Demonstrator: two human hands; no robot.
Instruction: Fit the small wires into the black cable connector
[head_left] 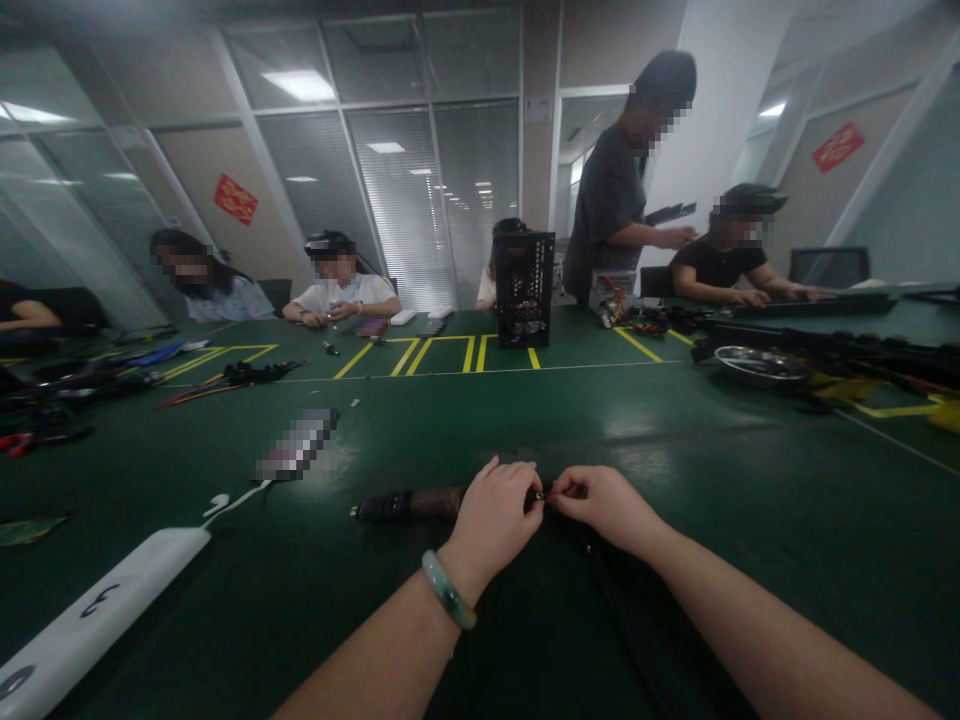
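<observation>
A dark electric screwdriver (431,503) lies across the green table, its metal tip pointing left. My left hand (491,515), with a pale green bangle on its wrist, is closed round the tool's rear end and hides much of it. Just to the right, my right hand (600,505) is closed in a pinch close to that end. A small yellowish-metal bit shows between the two hands. What the right fingertips hold is too small and dark to name. Below the right hand a dark strip, perhaps a cable, runs down toward the front edge.
At left are a white power bank (112,600) with a cable and a phone (300,445). A black computer case (523,290) stands at the back. Wire bundles (247,375) lie far left, with a black-framed part (761,365) at right. Several people are around the table's far side.
</observation>
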